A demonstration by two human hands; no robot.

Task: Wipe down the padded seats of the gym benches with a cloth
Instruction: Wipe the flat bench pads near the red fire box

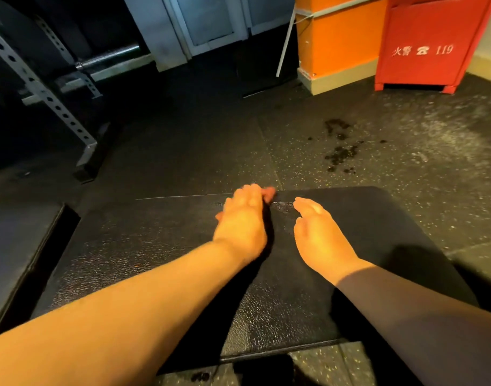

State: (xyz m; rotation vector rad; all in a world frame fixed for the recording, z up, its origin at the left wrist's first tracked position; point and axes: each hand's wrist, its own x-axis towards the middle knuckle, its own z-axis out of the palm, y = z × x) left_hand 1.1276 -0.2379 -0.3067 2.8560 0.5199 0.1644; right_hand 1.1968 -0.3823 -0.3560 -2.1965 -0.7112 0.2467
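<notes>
Both arms reach over the black padded seat (160, 268), near its far edge. The left hand (243, 221) lies blurred, fingers over something reddish (270, 192), perhaps the cloth; its grip I cannot tell. The right hand (318, 232) hovers loosely open beside it. Beyond, dark spots (340, 147) stain the speckled floor (422, 151). Farther back, a red cabinet (428, 43) reads "火警 119", beside an orange pillar (336, 37).

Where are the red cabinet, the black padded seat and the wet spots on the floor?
red cabinet (422, 37), head view, front panel.
black padded seat (144, 257), head view, bare top left of the arms.
wet spots (340, 154), head view, middle of the cluster.
</notes>
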